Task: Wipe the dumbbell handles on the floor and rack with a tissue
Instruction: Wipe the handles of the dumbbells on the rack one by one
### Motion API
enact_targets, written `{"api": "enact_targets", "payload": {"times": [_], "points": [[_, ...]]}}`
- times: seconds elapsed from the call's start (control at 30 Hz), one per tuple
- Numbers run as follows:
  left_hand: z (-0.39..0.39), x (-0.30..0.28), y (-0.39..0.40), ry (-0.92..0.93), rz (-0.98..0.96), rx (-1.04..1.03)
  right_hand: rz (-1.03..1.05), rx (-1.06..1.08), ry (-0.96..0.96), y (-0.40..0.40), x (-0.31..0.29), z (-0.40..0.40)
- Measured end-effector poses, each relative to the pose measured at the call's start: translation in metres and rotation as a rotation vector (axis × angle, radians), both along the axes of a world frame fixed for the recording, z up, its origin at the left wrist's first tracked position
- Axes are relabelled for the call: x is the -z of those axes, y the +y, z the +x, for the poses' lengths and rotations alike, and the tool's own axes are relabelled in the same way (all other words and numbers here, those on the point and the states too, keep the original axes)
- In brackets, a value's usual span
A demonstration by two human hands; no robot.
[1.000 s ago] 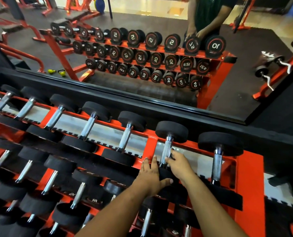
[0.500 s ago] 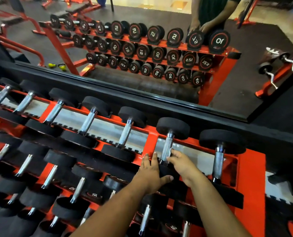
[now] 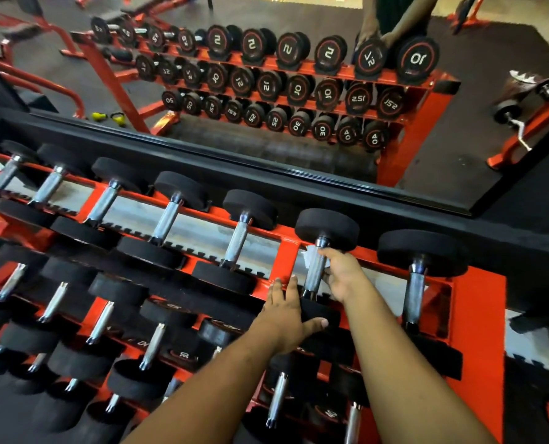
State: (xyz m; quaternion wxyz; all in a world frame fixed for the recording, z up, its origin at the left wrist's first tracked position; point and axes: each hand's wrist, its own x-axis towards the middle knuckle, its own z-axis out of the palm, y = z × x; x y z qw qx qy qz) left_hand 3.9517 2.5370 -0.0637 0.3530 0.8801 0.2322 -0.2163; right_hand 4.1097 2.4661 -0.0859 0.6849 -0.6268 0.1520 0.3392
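Both hands are on one dumbbell, top rack (image 3: 478, 315) row. Right hand (image 3: 342, 277) pinches the tissue (image 3: 308, 258) round the handle (image 3: 313, 277), which runs straight away from me. Left hand (image 3: 286, 318) lies flat on the near head (image 3: 319, 312), steadying it.

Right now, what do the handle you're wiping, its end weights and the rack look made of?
Handle: bright metal, seemingly knurled, glinting. End weights: matte black, likely rubber coated, no shine. Rack: painted metal, glossy orange-red. Tissue: thin white paper.
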Motion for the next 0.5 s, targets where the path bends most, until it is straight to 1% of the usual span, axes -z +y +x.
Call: {"api": "enact_targets", "payload": {"times": [0.1, 0.17, 0.27, 0.4, 0.5], "points": [[0.001, -0.001, 0.0, 0.004, 0.005, 0.009, -0.052, 0.091, -0.077, 0.0, 0.002, -0.003], [0.0, -0.002, 0.0, 0.007, 0.007, 0.009, -0.018, 0.139, -0.032, 0.003, 0.0, -0.004], [0.0, -0.002, -0.001, 0.003, 0.01, 0.003, 0.083, 0.089, 0.084, 0.005, 0.001, 0.0], [0.0, -0.001, -0.001, -0.009, 0.007, -0.003, 0.139, 0.08, 0.09, -0.009, 0.002, 0.001], [0.0, -0.001, 0.0, -0.002, 0.01, 0.005, 0.115, 0.12, 0.081, -0.008, 0.007, 0.0]]}}
